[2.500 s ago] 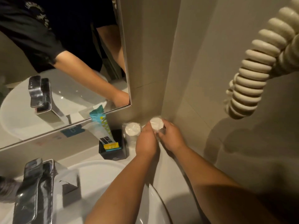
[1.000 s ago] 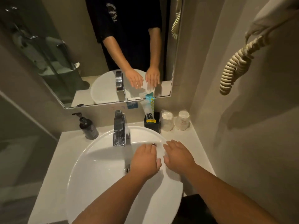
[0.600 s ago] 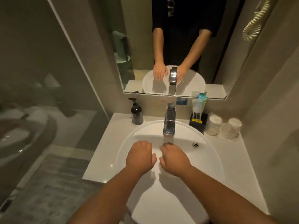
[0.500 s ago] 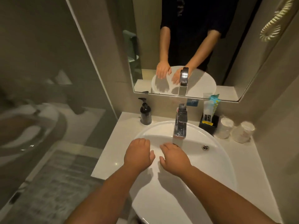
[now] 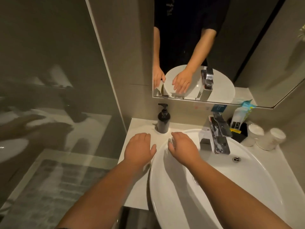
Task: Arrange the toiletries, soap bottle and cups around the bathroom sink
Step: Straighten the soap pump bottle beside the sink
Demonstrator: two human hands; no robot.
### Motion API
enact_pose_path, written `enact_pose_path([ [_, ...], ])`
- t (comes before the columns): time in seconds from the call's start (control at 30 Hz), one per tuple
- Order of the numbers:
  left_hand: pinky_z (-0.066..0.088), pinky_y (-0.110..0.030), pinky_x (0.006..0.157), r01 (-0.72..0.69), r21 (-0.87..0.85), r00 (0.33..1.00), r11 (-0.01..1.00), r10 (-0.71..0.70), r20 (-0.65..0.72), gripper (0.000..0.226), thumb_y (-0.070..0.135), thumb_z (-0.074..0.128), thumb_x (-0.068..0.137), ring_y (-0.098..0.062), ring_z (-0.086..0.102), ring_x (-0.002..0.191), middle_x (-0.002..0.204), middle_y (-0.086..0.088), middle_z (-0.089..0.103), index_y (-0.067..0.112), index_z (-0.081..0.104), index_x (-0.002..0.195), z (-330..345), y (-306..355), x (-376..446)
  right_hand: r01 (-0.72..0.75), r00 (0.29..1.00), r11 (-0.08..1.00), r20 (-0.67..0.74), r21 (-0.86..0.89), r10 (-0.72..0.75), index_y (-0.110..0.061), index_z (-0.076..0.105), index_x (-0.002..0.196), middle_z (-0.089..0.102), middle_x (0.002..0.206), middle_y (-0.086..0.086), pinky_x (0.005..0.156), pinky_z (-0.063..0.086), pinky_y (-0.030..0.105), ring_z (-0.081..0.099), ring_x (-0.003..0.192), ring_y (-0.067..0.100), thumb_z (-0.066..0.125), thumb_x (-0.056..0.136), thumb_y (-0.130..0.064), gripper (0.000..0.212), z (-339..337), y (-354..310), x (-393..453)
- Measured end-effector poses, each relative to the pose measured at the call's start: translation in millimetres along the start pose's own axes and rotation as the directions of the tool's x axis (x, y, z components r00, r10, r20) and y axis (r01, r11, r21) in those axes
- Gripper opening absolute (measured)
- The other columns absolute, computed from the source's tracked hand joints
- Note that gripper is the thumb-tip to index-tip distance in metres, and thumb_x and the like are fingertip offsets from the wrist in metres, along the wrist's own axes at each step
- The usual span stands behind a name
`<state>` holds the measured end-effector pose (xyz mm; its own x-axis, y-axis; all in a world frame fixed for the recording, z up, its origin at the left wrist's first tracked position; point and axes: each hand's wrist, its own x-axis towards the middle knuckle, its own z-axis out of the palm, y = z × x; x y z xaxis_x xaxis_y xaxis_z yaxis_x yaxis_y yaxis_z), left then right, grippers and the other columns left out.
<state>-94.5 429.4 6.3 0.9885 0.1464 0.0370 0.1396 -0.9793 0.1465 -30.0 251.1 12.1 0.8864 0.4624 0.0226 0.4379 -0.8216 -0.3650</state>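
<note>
Left hand (image 5: 139,148): palm down, fingers relaxed, holding nothing, over white counter (image 5: 142,124) at frame centre. Right hand (image 5: 182,147): same, empty, above glossy oval basin's (image 5: 247,187) left rim. Black pump soap bottle (image 5: 163,122): cylindrical, upright, just beyond both hands. 2 white wrapped cups (image 5: 264,138): right edge, beside black toiletry holder (image 5: 241,132).

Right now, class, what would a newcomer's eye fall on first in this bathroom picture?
Two bare hands, the left hand and right hand, reach open toward the black soap bottle at the back left of the white sink. Beyond the chrome tap, two wrapped cups stand at the back right.
</note>
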Motion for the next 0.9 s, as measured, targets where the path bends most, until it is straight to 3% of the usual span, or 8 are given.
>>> enact_pose_path([
  [0.23, 0.035, -0.036, 0.103, -0.009, -0.134, 1.0, 0.991, 0.013, 0.026, 0.054, 0.044, 0.041, 0.094, -0.025, 0.043, 0.125, 0.137, -0.007, 0.05, 0.012, 0.041, 0.137, 16, -10, 56, -0.139, 0.99, 0.99, -0.011, 0.036, 0.139, -0.012, 0.047, 0.135, 0.054, 0.133, 0.009, 0.098, 0.04, 0.036, 0.048, 0.122, 0.027, 0.053, 0.089, -0.036, 0.052, 7, 5, 49],
  [0.5, 0.043, -0.037, 0.092, 0.063, -0.3, 0.998, 0.952, -0.058, 0.027, 0.046, 0.036, 0.044, 0.095, -0.025, 0.045, 0.122, 0.135, -0.008, 0.05, 0.012, 0.044, 0.134, 41, -9, 106, -0.129, 0.991, 0.99, -0.039, 0.064, 0.131, -0.011, 0.045, 0.135, 0.057, 0.127, 0.01, 0.095, 0.042, 0.037, 0.051, 0.117, 0.028, 0.057, 0.088, -0.043, 0.057, 27, 7, 92],
  [0.67, 0.04, -0.039, 0.1, 0.098, -0.336, 0.995, 0.937, -0.086, 0.049, 0.052, 0.034, 0.042, 0.096, -0.025, 0.042, 0.129, 0.144, -0.008, 0.045, 0.013, 0.036, 0.143, 52, -9, 124, -0.152, 0.982, 0.984, -0.098, 0.088, 0.161, -0.017, 0.044, 0.133, 0.059, 0.122, 0.007, 0.089, 0.046, 0.037, 0.056, 0.11, 0.026, 0.06, 0.088, -0.043, 0.055, 35, 12, 105],
  [0.9, 0.048, -0.039, 0.093, 0.043, -0.443, 0.999, 0.896, -0.027, 0.043, 0.05, 0.023, 0.041, 0.095, -0.024, 0.051, 0.119, 0.139, -0.006, 0.05, 0.017, 0.034, 0.144, 56, 1, 125, -0.131, 0.984, 0.982, -0.104, 0.137, 0.146, -0.018, 0.041, 0.139, 0.058, 0.123, 0.007, 0.085, 0.045, 0.036, 0.054, 0.11, 0.027, 0.059, 0.09, -0.033, 0.053, 35, 21, 109],
])
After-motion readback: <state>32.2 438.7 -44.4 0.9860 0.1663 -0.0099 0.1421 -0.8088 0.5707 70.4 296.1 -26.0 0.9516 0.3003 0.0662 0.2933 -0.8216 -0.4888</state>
